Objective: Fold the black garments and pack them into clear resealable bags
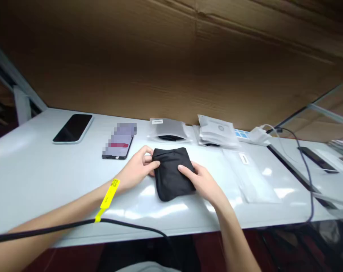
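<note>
A black fabric pouch (171, 172) lies on the white table (32, 177) in front of me. My left hand (137, 168) pinches the pouch's left edge between thumb and fingers. My right hand (201, 181) rests on the pouch's right side, fingers pressing down on the cloth. A yellow band (109, 196) hangs from my left wrist.
Two phones lie at the back left: a dark one (73, 128) and one with a lit screen (119, 141). Plastic bags (168, 130) and a stack of packets (218, 132) sit behind the pouch; an empty clear bag (250, 173) lies right. A black cable (75, 224) crosses the front edge. A cardboard wall (171, 60) stands behind.
</note>
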A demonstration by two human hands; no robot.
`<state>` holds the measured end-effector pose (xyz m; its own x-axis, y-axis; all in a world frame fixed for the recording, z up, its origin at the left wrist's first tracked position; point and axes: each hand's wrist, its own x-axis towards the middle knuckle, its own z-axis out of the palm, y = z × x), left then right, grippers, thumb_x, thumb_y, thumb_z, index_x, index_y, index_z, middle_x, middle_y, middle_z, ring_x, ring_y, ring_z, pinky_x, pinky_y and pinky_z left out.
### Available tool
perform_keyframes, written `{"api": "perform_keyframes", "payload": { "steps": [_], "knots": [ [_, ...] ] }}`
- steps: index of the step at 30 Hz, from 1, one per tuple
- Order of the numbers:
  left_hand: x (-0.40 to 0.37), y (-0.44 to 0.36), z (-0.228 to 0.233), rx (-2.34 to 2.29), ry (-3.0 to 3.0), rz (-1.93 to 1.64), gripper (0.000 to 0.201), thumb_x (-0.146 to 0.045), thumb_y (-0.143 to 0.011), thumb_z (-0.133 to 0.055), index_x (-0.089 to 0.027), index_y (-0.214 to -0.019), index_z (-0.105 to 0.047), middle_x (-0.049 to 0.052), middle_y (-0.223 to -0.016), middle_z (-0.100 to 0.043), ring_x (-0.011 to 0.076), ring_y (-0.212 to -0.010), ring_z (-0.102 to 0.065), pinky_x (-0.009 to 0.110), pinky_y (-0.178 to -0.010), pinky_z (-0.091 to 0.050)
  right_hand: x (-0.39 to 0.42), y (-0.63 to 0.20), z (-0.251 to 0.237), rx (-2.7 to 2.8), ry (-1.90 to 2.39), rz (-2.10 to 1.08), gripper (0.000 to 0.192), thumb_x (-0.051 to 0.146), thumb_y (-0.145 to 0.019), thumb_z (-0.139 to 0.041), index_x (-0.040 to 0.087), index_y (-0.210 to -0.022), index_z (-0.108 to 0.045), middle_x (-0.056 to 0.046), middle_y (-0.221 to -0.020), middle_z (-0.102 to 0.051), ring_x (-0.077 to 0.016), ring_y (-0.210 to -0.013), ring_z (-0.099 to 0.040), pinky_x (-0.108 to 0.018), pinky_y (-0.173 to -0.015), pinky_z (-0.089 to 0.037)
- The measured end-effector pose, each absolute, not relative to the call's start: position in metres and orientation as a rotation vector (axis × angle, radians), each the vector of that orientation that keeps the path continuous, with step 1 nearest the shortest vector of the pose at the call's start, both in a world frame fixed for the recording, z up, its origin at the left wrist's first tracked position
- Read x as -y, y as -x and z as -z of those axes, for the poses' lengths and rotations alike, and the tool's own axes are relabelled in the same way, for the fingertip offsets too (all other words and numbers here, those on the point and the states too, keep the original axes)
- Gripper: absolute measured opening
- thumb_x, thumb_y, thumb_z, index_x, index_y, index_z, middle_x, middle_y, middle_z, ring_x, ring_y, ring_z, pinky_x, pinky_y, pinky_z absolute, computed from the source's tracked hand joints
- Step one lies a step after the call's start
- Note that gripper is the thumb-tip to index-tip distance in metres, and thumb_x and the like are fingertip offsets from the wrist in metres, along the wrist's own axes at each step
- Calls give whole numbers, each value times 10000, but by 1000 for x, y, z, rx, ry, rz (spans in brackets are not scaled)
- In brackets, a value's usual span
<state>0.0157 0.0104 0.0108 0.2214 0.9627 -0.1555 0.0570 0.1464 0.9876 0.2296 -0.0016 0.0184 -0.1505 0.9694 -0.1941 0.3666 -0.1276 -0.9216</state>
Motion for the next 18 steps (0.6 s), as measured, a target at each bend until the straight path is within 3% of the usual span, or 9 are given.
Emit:
{"api": "perform_keyframes", "payload": {
  "steps": [2,5,9,11,14,18],
  "knots": [
    [-8,-17,-14,-1119,-1219,-935,338,-392,-735,-698,-238,-856,-423,-34,-722,-676,184,-711,-660,297,-674,-496,5,-229,-21,1522,1437,-1321,293,449,-808,-672,263,-1030,-716,-6,-1072,-743,-240,-999,-669,-347,-867,-521],
    [-6,-19,-18,-1063,-1203,-979,371,-405,-735,-723,-244,-867,-416,-35,-779,-688,195,-791,-670,308,-735,-494,11,-226,-22,1427,1331,-1364,399,366,-775,-720,288,-1163,-670,2,-1166,-720,-229,-1077,-658,-364,-940,-512],
    [-7,-22,-19,-1084,-1182,-1078,368,-369,-721,-777,-232,-865,-467,-10,-899,-692,208,-973,-650,312,-861,-475,17,-222,-24,1349,1206,-1393,400,340,-788,-712,256,-1177,-679,-36,-1200,-708,-260,-1155,-626,-416,-1020,-475],
    [-7,-24,-19,-1039,-1100,-1080,376,-365,-720,-795,-228,-957,-536,13,-1030,-695,229,-1104,-612,327,-956,-447,19,-220,-25,1330,1172,-1394,390,354,-799,-706,252,-1176,-686,-47,-1219,-700,-274,-1176,-614,-426,-1031,-470],
    [-4,-26,-20,-831,-855,-833,430,-440,-761,-760,-205,-1094,-622,53,-1122,-708,270,-1166,-598,360,-1015,-438,21,-217,-26,1333,1160,-1391,377,373,-794,-715,261,-1153,-696,-39,-1223,-699,-260,-1168,-619,-406,-1024,-479],
    [2,-32,-17,-684,-605,-652,399,-406,-762,-765,-170,-1077,-699,89,-1090,-741,276,-1106,-649,360,-976,-493,27,-221,-33,1382,1205,-1430,378,399,-815,-688,268,-1169,-667,-20,-1216,-700,-224,-1121,-641,-375,-972,-506]
  ]
}}
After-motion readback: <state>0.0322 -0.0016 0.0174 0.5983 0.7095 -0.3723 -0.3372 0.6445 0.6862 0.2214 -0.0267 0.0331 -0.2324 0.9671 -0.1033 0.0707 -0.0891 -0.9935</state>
